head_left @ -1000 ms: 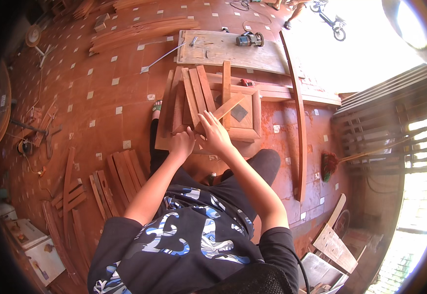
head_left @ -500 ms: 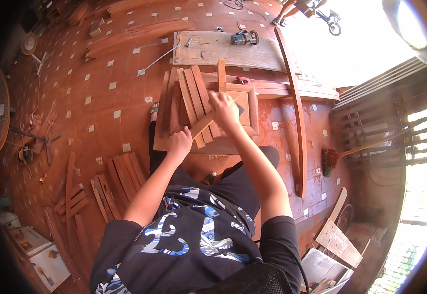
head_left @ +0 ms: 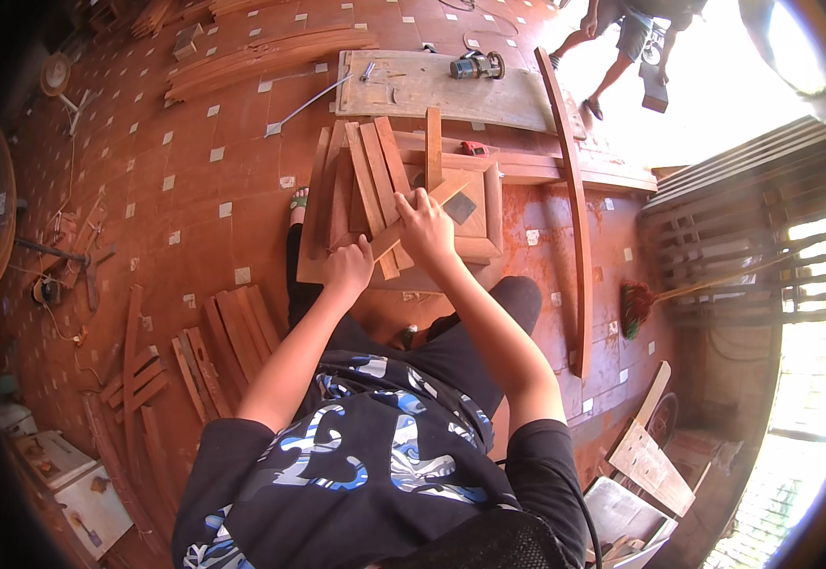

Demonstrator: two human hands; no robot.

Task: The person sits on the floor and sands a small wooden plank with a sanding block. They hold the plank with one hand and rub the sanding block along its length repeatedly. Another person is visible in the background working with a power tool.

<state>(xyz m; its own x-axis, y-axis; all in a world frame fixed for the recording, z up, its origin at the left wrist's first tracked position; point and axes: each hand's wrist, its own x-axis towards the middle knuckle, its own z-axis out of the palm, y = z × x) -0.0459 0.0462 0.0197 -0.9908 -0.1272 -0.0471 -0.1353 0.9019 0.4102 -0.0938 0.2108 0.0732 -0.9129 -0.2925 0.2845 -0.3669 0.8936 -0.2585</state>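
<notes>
My left hand [head_left: 348,267] is closed around the near end of a wooden strip [head_left: 451,189], which slants away to the right. Further along the same strip, my right hand [head_left: 427,230] has its fingers wrapped over it; whether anything thin lies under them is hidden. Several loose strips [head_left: 363,180] lie side by side beneath, on a framed wooden panel [head_left: 491,213] in front of my knees. Another short strip [head_left: 434,142] points away from me behind my right hand. A dark square patch [head_left: 462,209] shows on the panel to the right of that hand.
Beyond the panel, a board [head_left: 413,81] carries a power tool [head_left: 477,65]. A red tape measure [head_left: 474,148] lies nearer. A long beam [head_left: 572,209] stretches along the right. Stacked slats [head_left: 242,327] lie at left. Another person [head_left: 633,38] with a dark block stands far right.
My right hand has slid along the strip toward my left hand, baring more of its far end. At the far right, the other person has come further into view with a dark block.
</notes>
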